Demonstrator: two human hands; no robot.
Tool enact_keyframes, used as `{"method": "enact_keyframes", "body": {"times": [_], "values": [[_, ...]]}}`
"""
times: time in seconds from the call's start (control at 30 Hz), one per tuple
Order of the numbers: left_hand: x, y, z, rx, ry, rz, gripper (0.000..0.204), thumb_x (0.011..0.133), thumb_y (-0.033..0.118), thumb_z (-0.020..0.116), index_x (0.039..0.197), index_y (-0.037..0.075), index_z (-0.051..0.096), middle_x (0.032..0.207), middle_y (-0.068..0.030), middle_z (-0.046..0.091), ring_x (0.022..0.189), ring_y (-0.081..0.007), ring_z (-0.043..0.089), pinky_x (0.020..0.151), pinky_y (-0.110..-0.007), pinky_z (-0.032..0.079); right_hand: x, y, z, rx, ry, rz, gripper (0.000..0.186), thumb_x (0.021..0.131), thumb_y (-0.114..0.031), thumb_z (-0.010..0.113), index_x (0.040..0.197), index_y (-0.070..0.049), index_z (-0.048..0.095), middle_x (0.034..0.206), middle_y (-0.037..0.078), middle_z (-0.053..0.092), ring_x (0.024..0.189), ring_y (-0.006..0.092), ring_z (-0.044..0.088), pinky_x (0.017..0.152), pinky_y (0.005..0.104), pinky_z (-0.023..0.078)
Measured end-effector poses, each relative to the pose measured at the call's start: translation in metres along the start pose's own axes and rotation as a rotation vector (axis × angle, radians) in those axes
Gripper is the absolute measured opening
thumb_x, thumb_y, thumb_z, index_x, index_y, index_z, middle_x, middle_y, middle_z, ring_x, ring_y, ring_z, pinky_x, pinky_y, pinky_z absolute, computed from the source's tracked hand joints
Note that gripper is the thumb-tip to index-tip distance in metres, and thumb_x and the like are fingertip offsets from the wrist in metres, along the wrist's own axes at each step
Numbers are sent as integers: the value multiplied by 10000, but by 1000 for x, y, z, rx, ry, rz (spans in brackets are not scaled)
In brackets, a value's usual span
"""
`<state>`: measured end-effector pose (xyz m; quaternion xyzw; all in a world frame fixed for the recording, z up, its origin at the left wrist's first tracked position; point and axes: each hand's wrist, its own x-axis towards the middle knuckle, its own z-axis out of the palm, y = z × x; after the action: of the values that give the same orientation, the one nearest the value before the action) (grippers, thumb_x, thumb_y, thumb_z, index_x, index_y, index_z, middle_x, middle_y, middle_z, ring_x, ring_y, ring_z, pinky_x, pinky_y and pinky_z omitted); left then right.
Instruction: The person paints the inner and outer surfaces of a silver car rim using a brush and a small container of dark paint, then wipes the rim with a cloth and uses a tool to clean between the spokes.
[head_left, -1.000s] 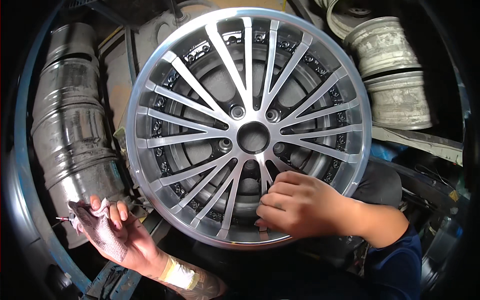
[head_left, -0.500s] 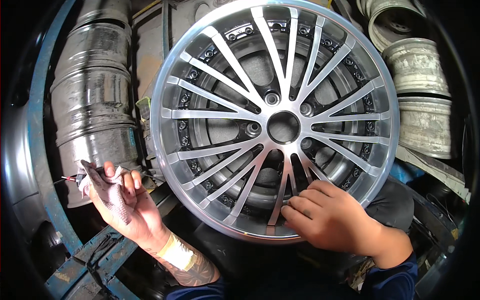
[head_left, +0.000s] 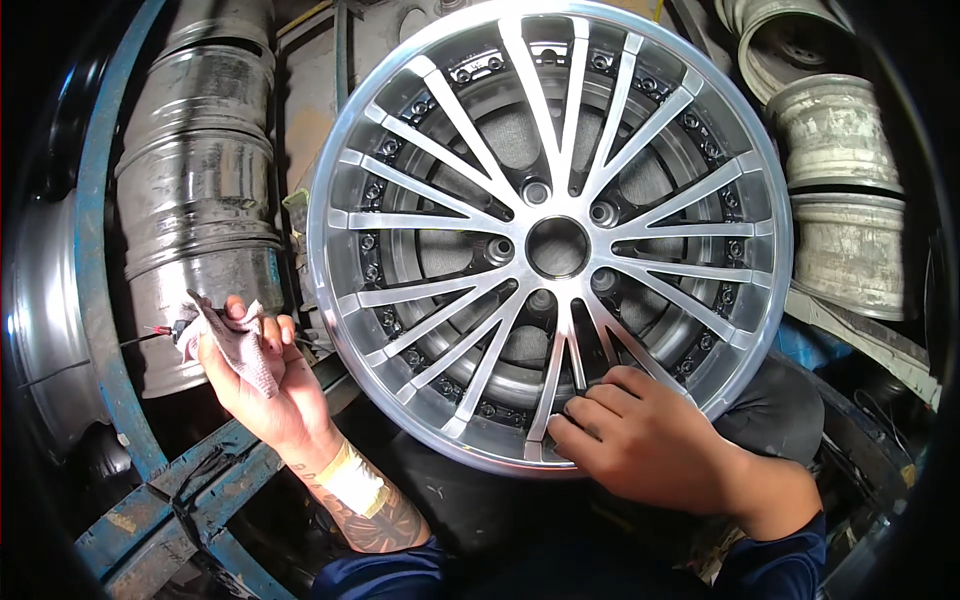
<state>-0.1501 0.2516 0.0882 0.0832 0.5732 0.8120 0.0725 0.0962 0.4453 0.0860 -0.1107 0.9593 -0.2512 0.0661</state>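
Observation:
A large silver multi-spoke wheel rim (head_left: pixel 515 187) fills the middle, face up, with a polished lip and small bolts around its inner ring. My right hand (head_left: pixel 640 440) is at its near edge, right of centre, fingers curled against the lower spokes. A thin dark tip shows at its fingertips; what it belongs to is hidden. My left hand (head_left: pixel 270 395) is raised left of the rim, closed around a crumpled pinkish cloth (head_left: pixel 240 350). A small dark item with a red end (head_left: pixel 163 330) sticks out beside the cloth. A pale patch (head_left: pixel 352 480) wraps my left wrist.
Dull silver wheel barrels (head_left: pixel 200 185) lie in a row at the left behind a blue metal frame (head_left: pixel 100 250). Pale worn wheel barrels (head_left: pixel 845 250) are stacked at the right. A dark-clad knee (head_left: pixel 775 410) touches the rim's near right side.
My left hand has risen slightly and shifted right with the cloth. My right hand has moved a little left along the spokes. The rim sits slightly differently in view.

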Motion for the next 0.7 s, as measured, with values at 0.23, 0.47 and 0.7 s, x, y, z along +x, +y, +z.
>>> {"method": "enact_keyframes", "body": {"times": [0.23, 0.47, 0.7], "values": [[3, 6, -6, -25, 53, -28, 296, 987, 305, 470, 1138, 51, 481, 982, -62, 564, 630, -107, 444, 637, -287, 402, 5, -2, 3, 111, 95, 62, 151, 727, -128, 585, 866, -73, 607, 711, 20, 536, 710, 182, 580, 735, 303, 453], [5, 15, -5, -7, 148, 29, 208, 968, 216, 520, 1130, 86, 505, 974, -73, 592, 639, -135, 506, 605, -314, 424, 2, -10, -9, 370, -80, 82, 142, 835, -204, 657, 915, -87, 671, 679, 44, 604, 669, 215, 625, 638, 329, 476], [2, 24, -27, -7, 114, 37, 208, 952, 206, 550, 1128, 96, 539, 948, -59, 636, 638, -116, 516, 594, -297, 417, -4, -29, 14, 526, -682, 62, 378, 911, -353, 562, 756, -30, 684, 596, 154, 614, 651, 349, 642, 564, 438, 517]]}}
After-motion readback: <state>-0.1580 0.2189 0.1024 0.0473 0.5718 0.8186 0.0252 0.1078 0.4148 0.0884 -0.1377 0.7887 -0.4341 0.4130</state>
